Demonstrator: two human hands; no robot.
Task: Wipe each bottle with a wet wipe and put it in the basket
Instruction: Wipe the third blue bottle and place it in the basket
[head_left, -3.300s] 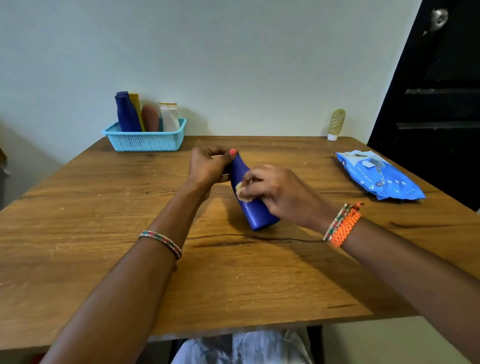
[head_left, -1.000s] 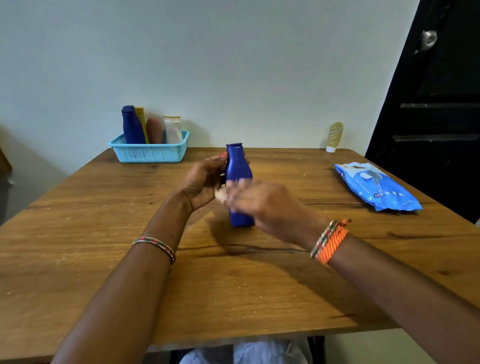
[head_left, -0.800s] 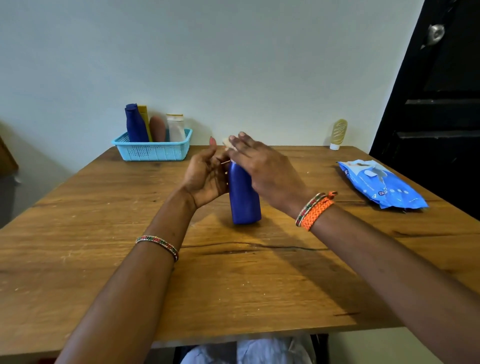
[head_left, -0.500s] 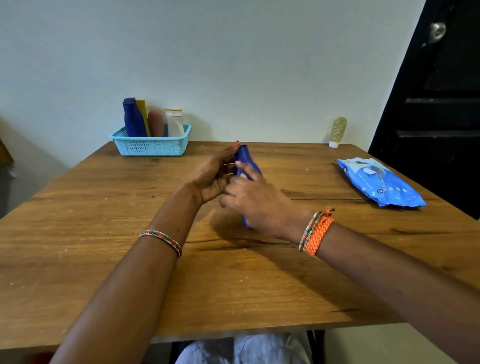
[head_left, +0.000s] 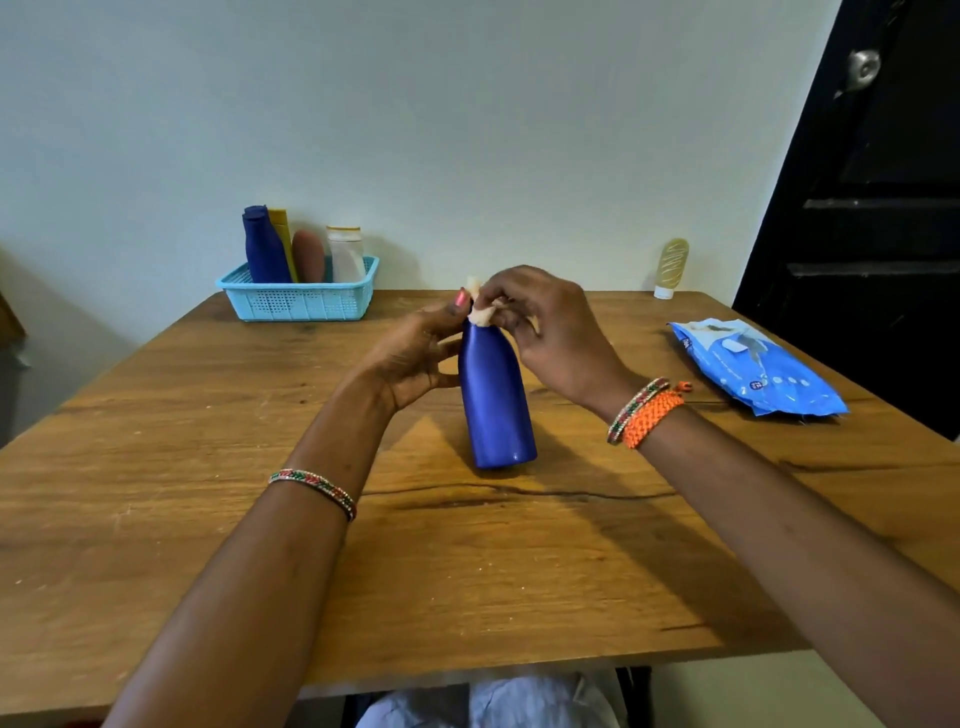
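A dark blue bottle (head_left: 496, 400) stands nearly upright on the wooden table (head_left: 208, 493), base down, at the middle. My left hand (head_left: 415, 353) grips its neck and shoulder from the left. My right hand (head_left: 545, 327) pinches a small crumpled wet wipe (head_left: 480, 312) against the bottle's cap, which is hidden under the wipe and fingers. A light blue basket (head_left: 301, 301) at the table's back left holds several bottles: a blue one, a yellow one, a brown one and a white one.
A blue pack of wet wipes (head_left: 753, 369) lies at the right side of the table. A pale yellow tube (head_left: 671, 267) stands on its cap at the back right by the wall. A dark door (head_left: 872, 208) is on the right.
Half a second ago the bottle was tilted with my right hand over its lower body; now it stands upright and my right hand has moved the wipe up to the cap.
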